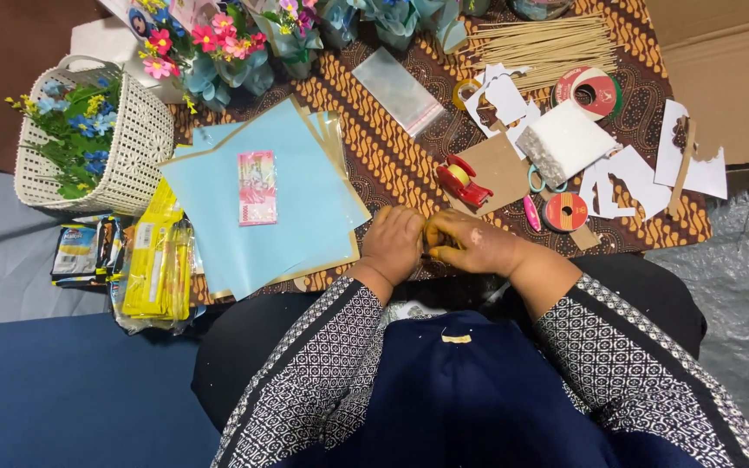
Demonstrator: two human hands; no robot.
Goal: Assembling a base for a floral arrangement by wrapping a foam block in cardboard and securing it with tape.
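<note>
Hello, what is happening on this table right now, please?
A person sits at a low table with a brown patterned cloth, both hands together at its near edge. The left hand and right hand pinch a small yellowish item between them; what it is cannot be told. Beside them lie light blue paper sheets with a pink banknote on top, a red tape dispenser, tape rolls and wooden skewers.

A white basket point(136, 143) of flowers stands beside blue paper sheets point(292, 234).
</note>
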